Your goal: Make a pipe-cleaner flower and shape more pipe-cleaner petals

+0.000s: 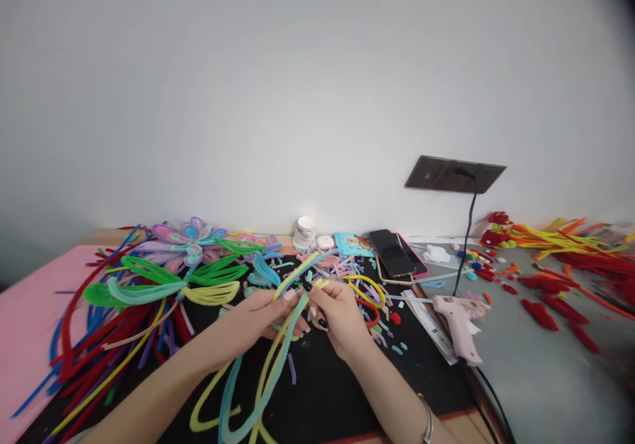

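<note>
Long yellow and light-blue pipe cleaners (270, 384) hang in loops from between my hands, over the black mat (317, 391). My left hand (270, 315) is closed around them, its thumb and fingers pressed together. Close against it, my right hand (335, 311) pinches the same pipe cleaners near their upper bends, its dark-nailed fingertips touching them. Left of my hands lies a green, light-blue and yellow looped piece (213, 293). Behind that piece is a pastel pipe-cleaner flower (192, 235).
Red, blue and yellow pipe cleaners (99, 364) pile up at the left. Behind my hands stand a paper cup (304, 232) and phones (391, 253). At the right, a pink glue gun (457, 325) lies beside its black cord (470, 232), near scattered red pieces (540, 315).
</note>
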A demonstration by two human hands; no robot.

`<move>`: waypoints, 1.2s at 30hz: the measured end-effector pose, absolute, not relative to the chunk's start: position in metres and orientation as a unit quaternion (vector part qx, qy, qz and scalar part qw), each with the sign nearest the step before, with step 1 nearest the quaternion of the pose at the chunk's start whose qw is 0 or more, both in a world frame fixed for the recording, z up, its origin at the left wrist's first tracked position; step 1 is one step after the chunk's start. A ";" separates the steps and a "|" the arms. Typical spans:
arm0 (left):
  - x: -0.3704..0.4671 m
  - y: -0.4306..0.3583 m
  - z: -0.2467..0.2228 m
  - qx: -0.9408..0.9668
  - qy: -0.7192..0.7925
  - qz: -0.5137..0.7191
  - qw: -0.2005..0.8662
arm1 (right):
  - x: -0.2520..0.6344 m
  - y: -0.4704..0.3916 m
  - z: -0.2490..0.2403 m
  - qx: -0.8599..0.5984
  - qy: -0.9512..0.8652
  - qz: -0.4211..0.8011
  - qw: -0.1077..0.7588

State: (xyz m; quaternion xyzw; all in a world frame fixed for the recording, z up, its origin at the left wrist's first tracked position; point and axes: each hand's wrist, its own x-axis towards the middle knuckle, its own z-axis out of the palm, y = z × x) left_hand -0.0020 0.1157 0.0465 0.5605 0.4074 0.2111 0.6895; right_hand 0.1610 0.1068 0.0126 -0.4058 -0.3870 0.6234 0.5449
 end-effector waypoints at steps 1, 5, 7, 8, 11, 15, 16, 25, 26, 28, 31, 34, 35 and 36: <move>0.002 0.114 0.045 0.578 0.414 0.208 0.672 | 0.159 0.106 0.012 -0.419 -0.398 0.605 0.547; 0.013 0.112 0.036 0.680 0.448 0.202 0.544 | 0.159 0.106 0.010 -0.467 -0.442 0.541 0.542; 0.016 0.112 0.034 0.712 0.454 0.215 0.490 | 0.160 0.106 0.009 -0.472 -0.455 0.530 0.539; 0.017 0.112 0.035 0.723 0.454 0.221 0.472 | 0.161 0.106 0.008 -0.471 -0.458 0.527 0.538; 0.020 0.110 0.036 0.743 0.441 0.225 0.449 | 0.162 0.106 0.007 -0.474 -0.473 0.512 0.538; 0.020 0.110 0.033 0.753 0.434 0.231 0.438 | 0.162 0.106 0.010 -0.468 -0.489 0.499 0.542; 0.018 0.111 0.033 0.750 0.435 0.234 0.440 | 0.162 0.106 0.011 -0.458 -0.484 0.510 0.544; 0.012 0.117 0.028 0.630 0.400 0.232 0.625 | 0.165 0.109 0.007 -0.432 -0.473 0.524 0.561; 0.012 0.117 0.027 0.621 0.400 0.235 0.632 | 0.165 0.109 0.008 -0.444 -0.483 0.511 0.555; 0.013 0.117 0.025 0.608 0.406 0.238 0.639 | 0.165 0.109 0.009 -0.467 -0.497 0.487 0.546; 0.014 0.117 0.025 0.595 0.412 0.245 0.645 | 0.164 0.108 0.011 -0.486 -0.501 0.461 0.548; 0.014 0.117 0.025 0.592 0.410 0.249 0.648 | 0.164 0.108 0.012 -0.486 -0.469 0.465 0.573; 0.014 0.117 0.025 0.592 0.408 0.250 0.649 | 0.164 0.108 0.011 -0.481 -0.456 0.473 0.580; 0.014 0.117 0.025 0.592 0.407 0.249 0.650 | 0.164 0.108 0.011 -0.474 -0.445 0.485 0.585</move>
